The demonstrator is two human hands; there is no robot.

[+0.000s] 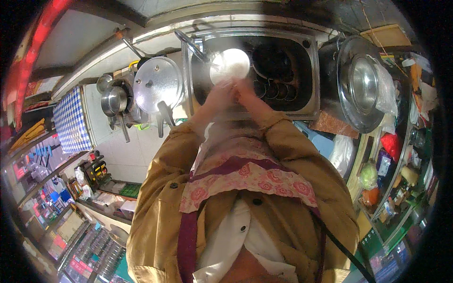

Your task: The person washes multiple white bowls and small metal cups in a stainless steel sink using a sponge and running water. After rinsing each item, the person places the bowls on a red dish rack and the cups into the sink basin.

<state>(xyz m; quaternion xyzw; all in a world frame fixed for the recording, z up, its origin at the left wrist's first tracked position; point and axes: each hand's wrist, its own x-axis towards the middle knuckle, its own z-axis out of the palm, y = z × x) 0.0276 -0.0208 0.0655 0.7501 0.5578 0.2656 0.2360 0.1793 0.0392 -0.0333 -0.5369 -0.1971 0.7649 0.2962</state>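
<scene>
My left hand (pixel 218 94) and my right hand (pixel 247 94) meet over the basin of a metal sink (pixel 315 88). Both overlap the near rim of a round white dish (pixel 230 64), which is brightly lit. The fingers are blurred and bunched together, so their grip on the dish cannot be made out. A chrome faucet (pixel 193 46) reaches in from the far left, its spout end close to the dish. To the right of the dish, a dark round pan (pixel 272 62) lies in the basin. Several round dark items (pixel 277 91) sit nearer me, too shadowed to identify.
Left of the sink are a large metal pot lid (pixel 155 85) with a dark handle and a small steel saucepan (pixel 114 101). A wide metal basin (pixel 345 81) stands at the right. Shelves with a wrapped cabbage (pixel 368 175) run along the right side.
</scene>
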